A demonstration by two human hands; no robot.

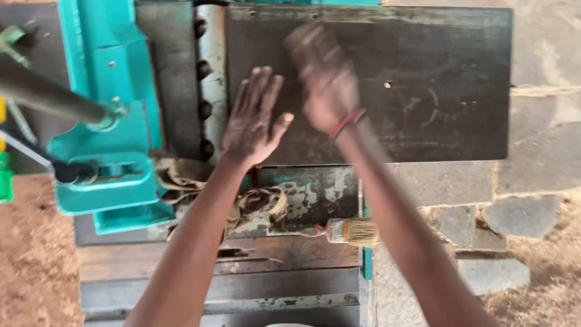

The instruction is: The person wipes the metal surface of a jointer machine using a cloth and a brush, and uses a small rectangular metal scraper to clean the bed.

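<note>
A: Where were the hands?

B: Both were over the dark metal plate [423, 79] of the teal machine [109, 121]; the left hand [254, 118] lay flat on the plate's near-left part, fingers spread apart, clamped on nothing; the right hand [324, 82] was just beside it, above the plate, too blurred to tell whether it touched; its fingers looked loosely open and empty, and a red band [347, 123] sat at the wrist.

A: And around them?

B: A paintbrush [339, 231] lay on the worn worktop [315, 194] below the plate, bristles pointing right; a crumpled brown cloth [260, 206] lay beside it, under the left forearm; a row of dark bolts [201, 69] ran along the plate's left edge; reddish soil [33, 254] showed at the left, stone blocks [520, 215] at the right.
</note>
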